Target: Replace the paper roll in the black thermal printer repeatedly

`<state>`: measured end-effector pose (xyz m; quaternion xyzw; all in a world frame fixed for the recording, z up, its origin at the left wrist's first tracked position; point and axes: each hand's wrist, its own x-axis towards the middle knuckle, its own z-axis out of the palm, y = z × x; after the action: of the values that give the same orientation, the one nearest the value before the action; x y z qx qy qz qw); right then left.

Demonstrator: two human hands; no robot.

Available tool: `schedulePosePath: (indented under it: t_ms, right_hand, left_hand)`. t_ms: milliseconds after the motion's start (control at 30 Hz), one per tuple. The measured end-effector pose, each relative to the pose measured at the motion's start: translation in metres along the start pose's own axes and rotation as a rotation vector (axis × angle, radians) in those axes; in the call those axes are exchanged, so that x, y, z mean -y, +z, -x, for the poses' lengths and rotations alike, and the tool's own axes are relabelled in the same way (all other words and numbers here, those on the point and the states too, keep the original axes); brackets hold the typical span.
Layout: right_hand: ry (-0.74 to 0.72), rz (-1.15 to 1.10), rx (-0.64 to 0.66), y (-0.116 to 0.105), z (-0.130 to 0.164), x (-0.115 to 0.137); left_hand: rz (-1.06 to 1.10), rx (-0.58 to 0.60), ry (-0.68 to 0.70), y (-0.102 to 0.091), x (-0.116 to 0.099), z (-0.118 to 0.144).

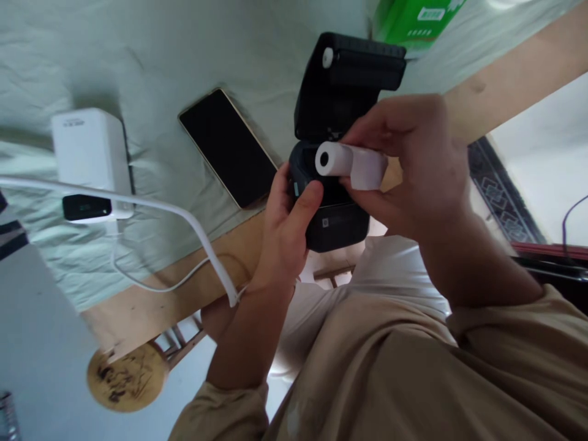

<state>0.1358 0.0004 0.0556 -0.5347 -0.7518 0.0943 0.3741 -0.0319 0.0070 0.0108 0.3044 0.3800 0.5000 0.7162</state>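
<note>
Head view, pointing down at both hands over the edge of a tabletop (138,312) draped in a pale green cloth (160,49). Left hand (285,236) wrapped around the lower body of a small black printer (337,141), thumb pressed flat on its front, grip closed on it. Printer lid flipped up and back, paper bay open underneath. Right hand (413,165) pinching a white paper roll (351,164) between thumb and fingers, roll lying sideways with its hollow core facing left, hovering right at the open bay, just above the printer body; can't tell if touching it. Further left on the cloth, a dark-screened phone (227,147) lying flat and angled, just beside the printer. Well off to the left, a white box-shaped charger (89,156) with a small black display on its front, plus a white cable (184,223) arcing across toward the left wrist. Green box (413,18) peeking in at the top edge behind the printer lid. Beige sleeves and shirt filling the bottom of the shot.
</note>
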Motion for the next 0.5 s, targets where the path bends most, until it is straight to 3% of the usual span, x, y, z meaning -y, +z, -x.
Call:
schedulePosePath:
  t_ms: [100, 333, 500]
  right_hand:
    - [0.058, 0.054, -0.013, 0.005, 0.002, -0.004]
    - [-0.103, 0.015, 0.027, -0.001, 0.004, -0.005]
    - [-0.223, -0.161, 0.111, -0.005, 0.014, -0.007]
  left_hand:
    - [-0.005, 0.022, -0.011, -0.001, 0.000, 0.000]
    - [0.038, 0.012, -0.001, 0.000, 0.000, 0.001]
    - [-0.020, 0.093, 0.050, -0.007, 0.003, 0.005]
